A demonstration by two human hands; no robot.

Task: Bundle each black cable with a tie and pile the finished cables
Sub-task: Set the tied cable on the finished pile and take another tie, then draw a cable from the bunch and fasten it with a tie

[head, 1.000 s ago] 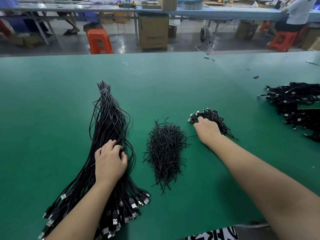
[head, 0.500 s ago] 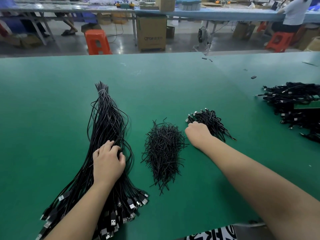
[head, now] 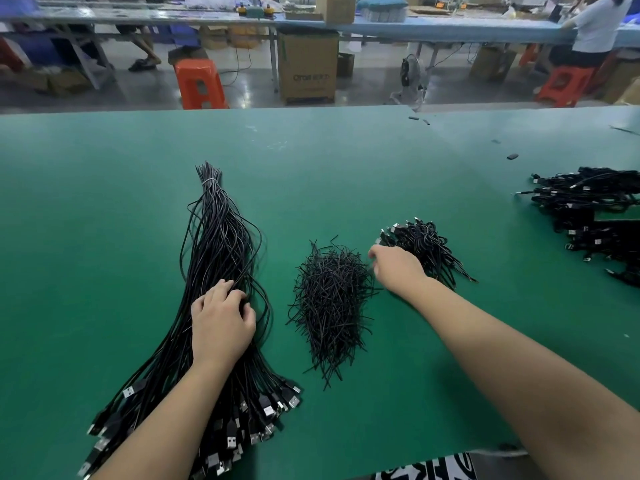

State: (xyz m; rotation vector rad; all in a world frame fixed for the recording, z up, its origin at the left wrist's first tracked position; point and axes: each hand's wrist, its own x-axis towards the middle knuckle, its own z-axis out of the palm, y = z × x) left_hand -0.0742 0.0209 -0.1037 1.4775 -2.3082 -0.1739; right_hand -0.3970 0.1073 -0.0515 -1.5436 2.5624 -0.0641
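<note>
The left hand rests on the long bunch of black cables at eight o'clock on the green worktop, fingers curled into the strands. The right hand hovers between the heap of ties at six o'clock and the small pile of bundled cables at four o'clock; its fingers curl down, blurred, and whether they pinch a tie cannot be told.

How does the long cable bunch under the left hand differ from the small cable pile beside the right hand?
The long cable bunch lies stretched out straight, while the small cable pile is short and compact. The bunch is much larger than the pile. The left hand rests on the bunch; the right hand is beside the pile, reaching toward the ties. Both are black and lie on the green table.
</note>
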